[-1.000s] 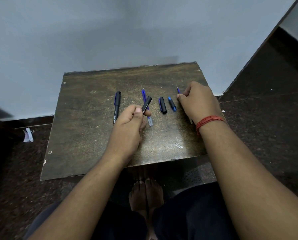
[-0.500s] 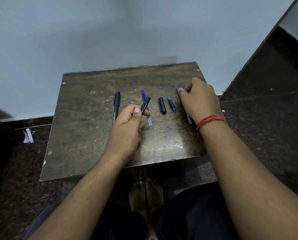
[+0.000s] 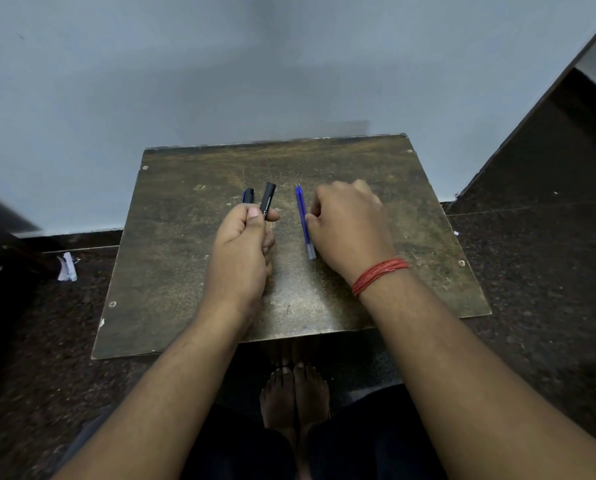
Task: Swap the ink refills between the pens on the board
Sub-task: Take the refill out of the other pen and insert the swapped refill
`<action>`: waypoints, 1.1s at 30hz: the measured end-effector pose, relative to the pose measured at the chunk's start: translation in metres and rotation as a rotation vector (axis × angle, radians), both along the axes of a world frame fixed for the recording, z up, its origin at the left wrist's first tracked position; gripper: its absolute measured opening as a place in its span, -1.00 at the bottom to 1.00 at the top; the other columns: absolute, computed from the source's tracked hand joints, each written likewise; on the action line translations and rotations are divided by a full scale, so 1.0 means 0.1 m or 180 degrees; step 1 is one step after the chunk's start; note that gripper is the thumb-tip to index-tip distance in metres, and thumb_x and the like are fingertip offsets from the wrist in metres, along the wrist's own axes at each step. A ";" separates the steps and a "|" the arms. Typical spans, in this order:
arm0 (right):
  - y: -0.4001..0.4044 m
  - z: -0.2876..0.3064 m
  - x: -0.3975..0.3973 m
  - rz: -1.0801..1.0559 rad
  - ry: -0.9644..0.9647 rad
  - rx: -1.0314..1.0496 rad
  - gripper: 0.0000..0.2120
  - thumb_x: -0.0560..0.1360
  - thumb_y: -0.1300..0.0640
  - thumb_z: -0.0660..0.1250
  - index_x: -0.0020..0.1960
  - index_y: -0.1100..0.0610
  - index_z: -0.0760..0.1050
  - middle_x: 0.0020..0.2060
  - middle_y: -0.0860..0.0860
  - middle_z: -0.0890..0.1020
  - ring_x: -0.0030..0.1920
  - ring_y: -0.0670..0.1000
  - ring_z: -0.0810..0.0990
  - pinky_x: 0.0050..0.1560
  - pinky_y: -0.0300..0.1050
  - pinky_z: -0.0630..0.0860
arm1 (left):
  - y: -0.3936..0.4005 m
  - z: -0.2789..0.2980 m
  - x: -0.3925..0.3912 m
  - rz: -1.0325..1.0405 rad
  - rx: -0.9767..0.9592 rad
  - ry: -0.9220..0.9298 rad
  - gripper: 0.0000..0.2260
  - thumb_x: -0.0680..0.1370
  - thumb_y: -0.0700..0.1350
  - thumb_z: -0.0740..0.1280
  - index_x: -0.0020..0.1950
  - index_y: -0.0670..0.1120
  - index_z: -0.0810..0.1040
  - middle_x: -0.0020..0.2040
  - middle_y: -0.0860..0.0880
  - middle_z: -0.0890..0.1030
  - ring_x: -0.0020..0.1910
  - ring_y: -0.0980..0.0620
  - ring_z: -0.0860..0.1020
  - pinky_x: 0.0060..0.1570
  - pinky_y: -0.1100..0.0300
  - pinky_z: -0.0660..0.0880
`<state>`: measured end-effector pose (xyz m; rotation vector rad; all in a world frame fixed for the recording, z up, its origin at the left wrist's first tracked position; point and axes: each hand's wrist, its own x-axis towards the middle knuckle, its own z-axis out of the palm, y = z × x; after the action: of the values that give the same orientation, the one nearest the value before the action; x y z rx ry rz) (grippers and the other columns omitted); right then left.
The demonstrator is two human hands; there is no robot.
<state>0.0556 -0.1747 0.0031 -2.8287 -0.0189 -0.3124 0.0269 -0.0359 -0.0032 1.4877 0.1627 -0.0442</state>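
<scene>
Left hand (image 3: 241,247): you are gripping the black barrel (image 3: 267,201)
Right hand (image 3: 350,230): you are curling fingers at the blue refills (image 3: 304,223) — grasp unclear
Next: lifting one refill, aligning it with the barrel

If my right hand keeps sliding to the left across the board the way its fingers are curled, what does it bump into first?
Most likely the blue refills, lying on the board right at the right hand's fingertips; contact can't be judged. Beyond them is the black barrel held by the left hand.
</scene>
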 end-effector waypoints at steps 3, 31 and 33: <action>-0.01 -0.02 0.00 -0.0052 0.0088 0.0006 -0.89 0.54 0.01 0.32 -0.07 0.03 0.53 -0.07 -0.05 0.61 0.10 0.09 0.48 0.15 0.07 0.44 | 0.00 0.01 -0.01 -0.0046 0.0003 0.0001 -0.72 0.72 -0.09 0.07 -0.04 -0.07 0.53 -0.46 0.11 0.30 -0.54 0.18 0.18 -0.56 0.29 0.15; 0.13 -0.06 -0.02 -0.0090 0.0162 -0.0036 -0.86 0.54 -0.04 0.33 -0.04 0.03 0.52 -0.03 -0.03 0.62 0.12 0.11 0.49 0.14 0.08 0.39 | 0.01 0.04 -0.01 -0.0095 -0.0029 0.0022 -0.72 0.72 -0.08 0.06 -0.02 -0.11 0.52 -0.46 0.11 0.30 -0.54 0.18 0.17 -0.57 0.28 0.14; 0.12 -0.06 -0.01 -0.0115 0.0188 -0.0066 -0.86 0.55 -0.04 0.33 -0.03 0.03 0.53 -0.02 -0.03 0.62 0.13 0.11 0.49 0.14 0.07 0.39 | 0.00 0.04 -0.02 -0.0093 -0.0008 0.0039 -0.72 0.72 -0.08 0.06 -0.01 -0.11 0.52 -0.46 0.11 0.30 -0.54 0.18 0.18 -0.56 0.28 0.14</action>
<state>0.0542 -0.1631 -0.0033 -2.8601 0.0420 -0.2378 0.0251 -0.0357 0.0010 1.4874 0.1507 -0.0771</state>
